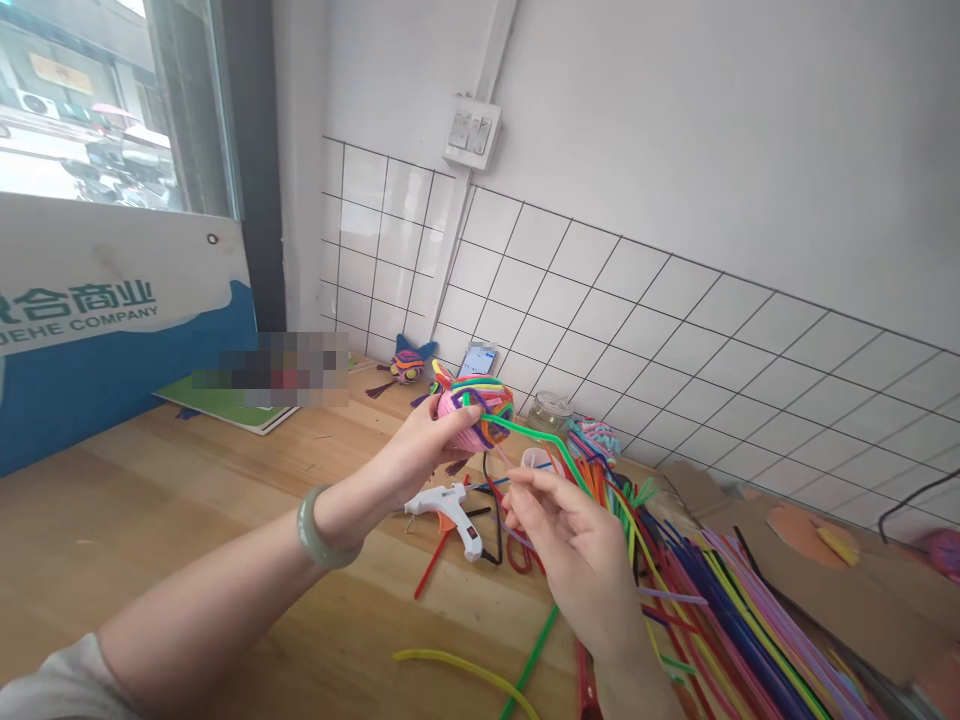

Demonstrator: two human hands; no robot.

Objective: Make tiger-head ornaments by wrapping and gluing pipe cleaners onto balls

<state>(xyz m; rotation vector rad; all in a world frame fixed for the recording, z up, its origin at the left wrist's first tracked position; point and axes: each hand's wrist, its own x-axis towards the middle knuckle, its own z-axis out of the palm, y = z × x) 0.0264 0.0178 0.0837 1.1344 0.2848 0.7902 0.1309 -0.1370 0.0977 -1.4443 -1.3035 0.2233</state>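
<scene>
My left hand [420, 440], with a pale green bangle on its wrist, grips a rounded ornament [487, 398] wound from pink, orange, purple and other fuzzy pipe cleaners. Its thumb presses a green pipe cleaner [532, 431] against the front. That strand bends down to the right and passes behind my right hand [574, 545]. Just below and right of the ornament, the thumb and index finger of my right hand are pinched together. What lies between them, if anything, is too small to make out. Under both hands a white hot glue gun [450, 510] rests on the table.
Many loose pipe cleaners [750, 610] lie at the right beside brown cardboard [847, 560]. A yellow pipe cleaner [457, 660] curves along the front. Against the wall grid stand a glass jar [550, 412], a phone [478, 360] and a finished-looking horned ornament [407, 362].
</scene>
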